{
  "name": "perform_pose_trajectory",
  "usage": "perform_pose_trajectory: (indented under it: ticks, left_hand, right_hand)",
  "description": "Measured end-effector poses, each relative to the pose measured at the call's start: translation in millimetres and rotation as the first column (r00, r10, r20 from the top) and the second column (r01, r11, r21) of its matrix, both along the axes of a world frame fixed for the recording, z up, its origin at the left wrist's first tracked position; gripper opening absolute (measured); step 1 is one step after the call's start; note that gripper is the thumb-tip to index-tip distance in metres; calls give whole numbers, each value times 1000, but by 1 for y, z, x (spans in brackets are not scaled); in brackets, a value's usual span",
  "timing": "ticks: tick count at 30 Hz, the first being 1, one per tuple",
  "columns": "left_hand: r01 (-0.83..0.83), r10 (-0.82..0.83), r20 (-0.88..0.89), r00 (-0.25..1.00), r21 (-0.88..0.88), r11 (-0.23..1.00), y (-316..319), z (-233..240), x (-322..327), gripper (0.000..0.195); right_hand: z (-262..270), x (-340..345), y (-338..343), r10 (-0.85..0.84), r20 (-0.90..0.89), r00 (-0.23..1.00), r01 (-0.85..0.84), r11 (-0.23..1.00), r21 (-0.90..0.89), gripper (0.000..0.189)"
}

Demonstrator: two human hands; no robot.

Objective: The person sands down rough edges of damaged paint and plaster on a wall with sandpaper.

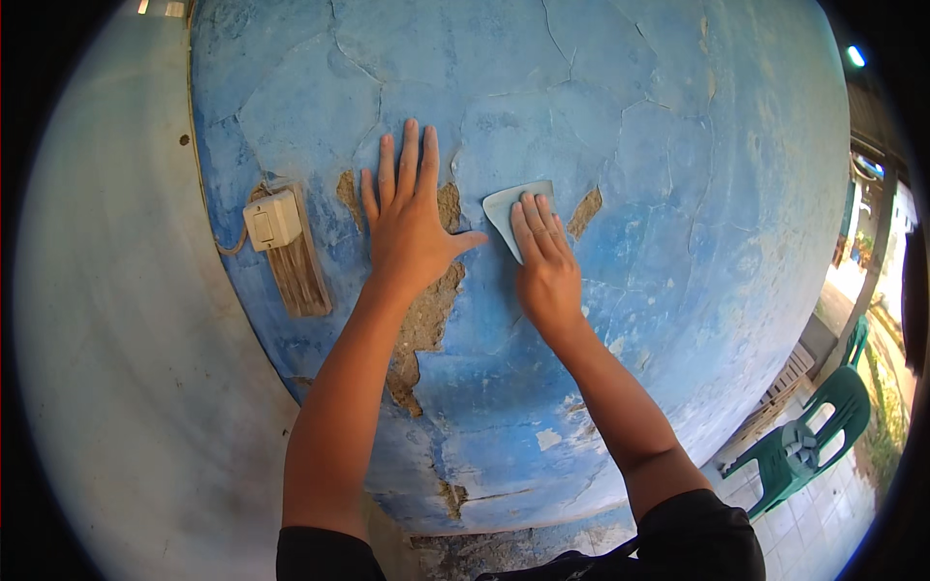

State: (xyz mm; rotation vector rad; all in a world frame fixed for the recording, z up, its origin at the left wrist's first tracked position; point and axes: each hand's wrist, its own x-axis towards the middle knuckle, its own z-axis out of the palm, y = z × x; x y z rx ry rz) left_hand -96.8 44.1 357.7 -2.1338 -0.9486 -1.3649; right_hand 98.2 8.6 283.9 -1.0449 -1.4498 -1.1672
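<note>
A cracked wall with worn blue paint (508, 145) fills the middle of the view. My left hand (410, 210) lies against it with fingers spread and holds nothing. Bare plaster patches (436, 312) show around and below that palm. To its right, my right hand (545, 254) presses a grey sheet (505, 203), probably sandpaper, against the paint under its fingers. The sheet's left corner and top edge stick out past the fingertips. Another chipped patch (585, 212) is just right of this hand.
A light switch (270, 221) on a wooden board (298, 279) juts out at left, with a cable (234, 248) beside it. A pale wall (131, 290) meets the corner there. At lower right, a green plastic chair (799, 443) with objects on its seat stands on floor tiles (814, 516).
</note>
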Motion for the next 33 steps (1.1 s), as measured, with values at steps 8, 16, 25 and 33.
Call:
perform_pose_trajectory:
  ticks: [8,16,25,33]
  left_hand:
    - [22,-23,16,1000,44,999,3,-1,8,145]
    - [41,-42,22,999,38,998,4,-6,3,145]
    - [47,-47,9,999,42,998,10,-6,1,147]
    - [38,-39,20,999,45,998,7,-6,6,146]
  right_hand:
    - [120,-4,20,36,6,999,-36,982,185,50]
    - [20,21,-6,-30,13,999,30,1000,8,54]
    - [77,-14,21,92,20,996,-94,986,140,55]
    - [91,23,3,-9,-91,996,24,987,157,52]
